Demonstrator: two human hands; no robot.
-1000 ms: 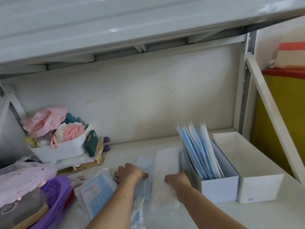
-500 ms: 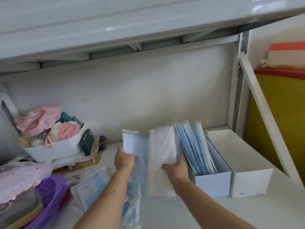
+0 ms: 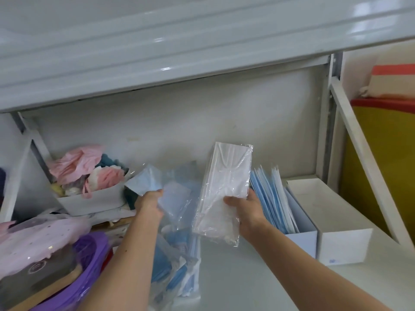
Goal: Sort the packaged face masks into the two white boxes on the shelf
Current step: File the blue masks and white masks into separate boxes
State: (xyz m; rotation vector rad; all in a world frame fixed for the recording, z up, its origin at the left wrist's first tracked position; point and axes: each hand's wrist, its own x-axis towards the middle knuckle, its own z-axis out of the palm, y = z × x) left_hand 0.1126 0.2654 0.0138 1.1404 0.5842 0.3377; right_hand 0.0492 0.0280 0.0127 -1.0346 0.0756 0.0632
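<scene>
My right hand (image 3: 246,212) grips a white packaged mask (image 3: 226,187), held upright above the shelf, left of the boxes. My left hand (image 3: 149,204) holds a blue packaged mask (image 3: 157,185), lifted and tilted. More blue packaged masks (image 3: 179,261) lie in a loose pile on the shelf beneath my left arm. Two white boxes stand side by side at the right: the left box (image 3: 302,240) holds several blue packaged masks (image 3: 272,198) standing on edge, and the right box (image 3: 343,248) shows nothing inside.
A white tray (image 3: 94,202) with pink and white cloth items stands at the back left. A purple basin (image 3: 89,250) under a pink cover sits at the front left. A metal shelf post and diagonal brace (image 3: 359,151) rise right of the boxes. Another shelf hangs overhead.
Both hands lifted their packets off the shelf. The white mask rose higher and shifted right toward the boxes; the blue one tilted up at the left.
</scene>
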